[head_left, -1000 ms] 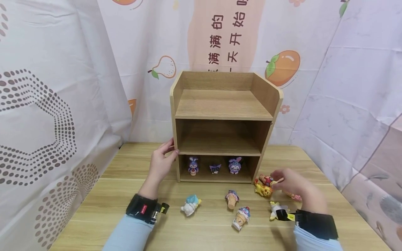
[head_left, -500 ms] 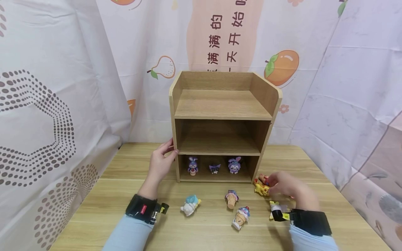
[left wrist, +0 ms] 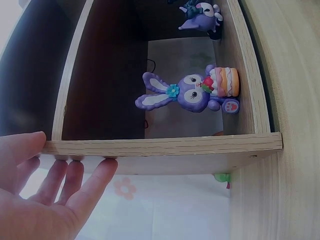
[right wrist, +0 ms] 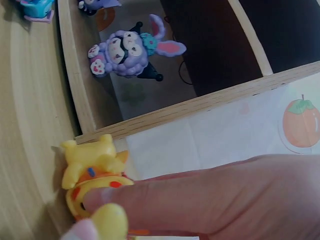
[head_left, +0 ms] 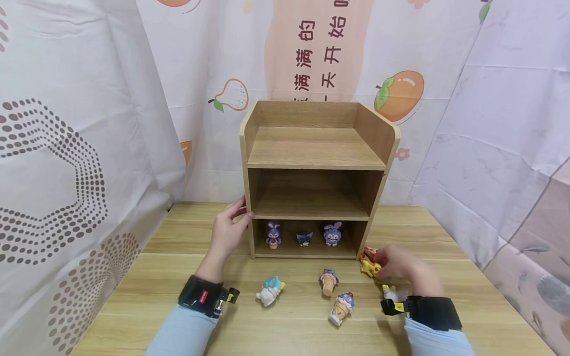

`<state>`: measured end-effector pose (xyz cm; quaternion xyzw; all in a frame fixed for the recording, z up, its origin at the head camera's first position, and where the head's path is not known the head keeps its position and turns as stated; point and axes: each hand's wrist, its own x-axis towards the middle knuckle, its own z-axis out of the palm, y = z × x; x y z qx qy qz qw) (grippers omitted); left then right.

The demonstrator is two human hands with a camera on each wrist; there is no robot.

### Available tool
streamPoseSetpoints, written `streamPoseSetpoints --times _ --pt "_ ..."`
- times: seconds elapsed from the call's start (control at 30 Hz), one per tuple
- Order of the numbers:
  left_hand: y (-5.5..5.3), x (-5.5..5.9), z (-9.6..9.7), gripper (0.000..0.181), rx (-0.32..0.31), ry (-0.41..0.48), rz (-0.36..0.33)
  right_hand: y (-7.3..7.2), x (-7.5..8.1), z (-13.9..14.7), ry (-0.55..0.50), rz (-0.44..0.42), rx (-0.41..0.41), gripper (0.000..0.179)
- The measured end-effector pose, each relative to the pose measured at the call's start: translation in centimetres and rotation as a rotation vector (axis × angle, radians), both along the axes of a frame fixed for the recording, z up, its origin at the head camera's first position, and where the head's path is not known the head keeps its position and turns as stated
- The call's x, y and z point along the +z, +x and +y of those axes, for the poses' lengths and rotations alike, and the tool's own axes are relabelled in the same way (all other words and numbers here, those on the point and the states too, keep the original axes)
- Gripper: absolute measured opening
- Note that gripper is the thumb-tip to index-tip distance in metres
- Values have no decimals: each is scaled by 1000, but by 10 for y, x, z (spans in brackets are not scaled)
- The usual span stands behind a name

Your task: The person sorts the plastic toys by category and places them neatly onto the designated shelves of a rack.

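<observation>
My left hand (head_left: 228,231) holds the left side panel of a wooden shelf (head_left: 307,213), its thumb over the front edge and fingertips against the outer face. At the shelf's lower right corner, my right hand (head_left: 403,267) pinches a yellow toy figurine (right wrist: 90,159) with red cheeks. The thumb covers part of its face; the other fingertips are hidden. A red figurine (head_left: 369,252) lies just behind it. On the bottom shelf stand a purple rabbit figurine (left wrist: 192,94) with a cake, a small dark-purple figurine (head_left: 305,239) and a fluffy purple rabbit-eared figurine (right wrist: 122,52).
Lying on the table (head_left: 178,277) before the shelf are a white-and-blue figurine (head_left: 270,290), two ice-cream-cone figurines, one purple-topped (head_left: 328,283) and one blue-topped (head_left: 342,309). A white-and-yellow figurine (head_left: 392,292) lies by the right wrist. A printed curtain (head_left: 213,148) hangs behind.
My right hand has moved left, closer over the yellow figurine, and now hides a pink figurine seen beside it before. The left hand stays on the shelf's side.
</observation>
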<state>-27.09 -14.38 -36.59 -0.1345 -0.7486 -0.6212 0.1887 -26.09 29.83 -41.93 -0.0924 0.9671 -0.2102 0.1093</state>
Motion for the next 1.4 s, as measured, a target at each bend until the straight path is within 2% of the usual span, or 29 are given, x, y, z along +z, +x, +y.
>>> streamPoseSetpoints --times 0.37,0.63,0.7,0.93,1.13,1.4 --pt "5 4 0 49 0 -9 12 0 -3 -5 22 -55 -75 52" --pt "4 5 1 49 -3 9 7 -2 -6 -4 18 -56 -78 53" --pt "0 1 0 49 -2 7 9 -2 -6 -4 17 -55 -71 52" --pt "-22 -23 -5 51 -3 21 22 0 -4 -1 -12 -48 -43 49" --pt "-24 -26 -7 50 -5 26 41 -1 -3 1 -33 -19 -36 47" --pt "-24 -26 -7 51 -9 31 40 1 -1 1 -36 -9 -68 60"
